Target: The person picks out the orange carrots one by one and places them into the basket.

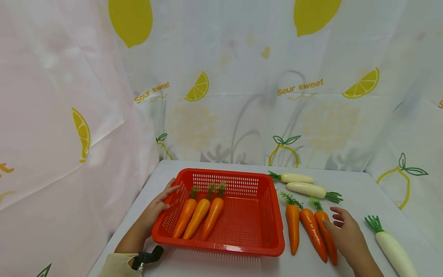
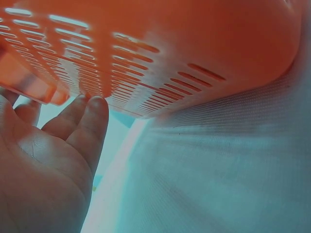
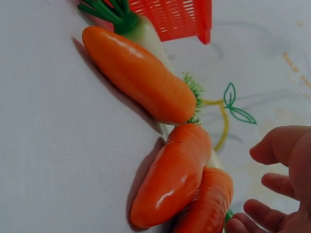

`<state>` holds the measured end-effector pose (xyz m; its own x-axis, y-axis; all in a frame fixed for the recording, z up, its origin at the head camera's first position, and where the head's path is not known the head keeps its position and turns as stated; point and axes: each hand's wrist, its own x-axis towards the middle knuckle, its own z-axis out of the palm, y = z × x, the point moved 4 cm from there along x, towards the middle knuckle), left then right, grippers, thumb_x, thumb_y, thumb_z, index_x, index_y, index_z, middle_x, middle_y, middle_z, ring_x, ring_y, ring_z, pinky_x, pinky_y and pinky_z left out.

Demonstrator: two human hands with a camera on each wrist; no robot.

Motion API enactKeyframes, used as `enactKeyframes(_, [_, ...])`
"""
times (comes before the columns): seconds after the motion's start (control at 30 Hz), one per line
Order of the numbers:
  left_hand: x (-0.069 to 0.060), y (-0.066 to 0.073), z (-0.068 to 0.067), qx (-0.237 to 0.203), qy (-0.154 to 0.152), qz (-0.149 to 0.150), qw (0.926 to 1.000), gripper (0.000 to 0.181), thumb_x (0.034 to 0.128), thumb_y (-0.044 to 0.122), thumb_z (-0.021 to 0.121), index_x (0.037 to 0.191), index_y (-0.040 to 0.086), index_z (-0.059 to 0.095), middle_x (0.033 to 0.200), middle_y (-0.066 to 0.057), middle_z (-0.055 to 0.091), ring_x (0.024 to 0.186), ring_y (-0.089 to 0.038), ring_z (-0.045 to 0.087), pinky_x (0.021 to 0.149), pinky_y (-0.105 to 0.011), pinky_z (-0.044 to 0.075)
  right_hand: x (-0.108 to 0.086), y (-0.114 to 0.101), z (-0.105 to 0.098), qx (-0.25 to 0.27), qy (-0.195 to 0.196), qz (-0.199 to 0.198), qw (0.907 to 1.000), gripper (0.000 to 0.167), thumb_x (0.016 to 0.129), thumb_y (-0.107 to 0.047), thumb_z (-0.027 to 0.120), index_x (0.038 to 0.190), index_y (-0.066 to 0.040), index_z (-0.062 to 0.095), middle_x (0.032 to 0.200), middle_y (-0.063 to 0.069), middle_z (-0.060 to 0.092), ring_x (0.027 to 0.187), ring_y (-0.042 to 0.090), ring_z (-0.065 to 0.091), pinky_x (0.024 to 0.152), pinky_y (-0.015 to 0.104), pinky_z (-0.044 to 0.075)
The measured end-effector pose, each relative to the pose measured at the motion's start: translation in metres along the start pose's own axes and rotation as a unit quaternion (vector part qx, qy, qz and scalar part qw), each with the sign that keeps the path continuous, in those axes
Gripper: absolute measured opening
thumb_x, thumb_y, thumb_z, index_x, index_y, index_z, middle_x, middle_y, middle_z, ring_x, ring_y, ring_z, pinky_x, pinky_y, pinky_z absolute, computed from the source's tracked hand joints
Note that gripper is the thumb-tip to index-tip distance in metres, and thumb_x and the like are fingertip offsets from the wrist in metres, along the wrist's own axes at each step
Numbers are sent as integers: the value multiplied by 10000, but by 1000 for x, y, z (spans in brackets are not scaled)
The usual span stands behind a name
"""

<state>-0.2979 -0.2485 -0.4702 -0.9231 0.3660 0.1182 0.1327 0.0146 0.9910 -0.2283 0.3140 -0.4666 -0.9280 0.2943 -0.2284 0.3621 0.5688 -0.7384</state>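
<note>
My left hand (image 1: 154, 209) holds the left side of the red basket (image 1: 218, 246), with a finger over its rim; in the left wrist view, fingertips of the hand (image 2: 53, 150) touch the slotted outer wall (image 2: 218, 43). Inside the basket's left part lie three orange carrots (image 1: 199, 219). Outside, right of the basket, three more carrots lie on the table: one apart (image 1: 293, 229), two close together (image 1: 313, 232) (image 1: 326, 234). Beside the rightmost hovers my right hand (image 1: 347, 238), its fingers loosely bent with nothing between them; the right wrist view shows the hand (image 3: 286, 179) near the carrots (image 3: 172, 174).
Two white radishes (image 1: 297, 178) (image 1: 306, 189) lie behind the loose carrots, and a third radish (image 1: 396, 252) lies at the far right. The white table (image 1: 353, 192) is backed by a lemon-patterned curtain (image 1: 221, 115), with more fabric at both sides.
</note>
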Motion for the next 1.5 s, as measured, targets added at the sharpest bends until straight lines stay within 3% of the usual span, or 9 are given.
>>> enactKeyframes(0.47, [1, -2, -1, 15, 62, -92, 9999, 728, 890, -46, 349, 1614, 26, 335, 1778, 48, -65, 1617, -383, -132, 1039, -201, 486, 9, 18, 8, -373, -498, 144, 9980, 852, 1006, -366, 633, 1582, 80, 191, 1476, 418, 357, 1316, 569, 448, 1037, 668, 471])
enactKeyframes(1.27, [2, -1, -1, 37, -34, 7, 10000, 718, 892, -55, 343, 1608, 2, 333, 1778, 8, -91, 1614, -393, -135, 1051, -205, 478, 11, 28, 12, -776, -456, 164, 9958, 839, 970, -304, 649, 1531, 157, 228, 1402, 420, 457, 1206, 514, 540, 978, 644, 512])
enactKeyframes(1.5, [1, -2, -1, 33, 23, -67, 10000, 729, 890, -48, 347, 1616, 23, 333, 1777, 46, -74, 1617, -391, -127, 1050, -211, 483, 8, 31, 11, -812, -440, 513, 9944, 821, 958, -311, 652, 1526, 127, 252, 1397, 407, 459, 1169, 494, 549, 902, 580, 550])
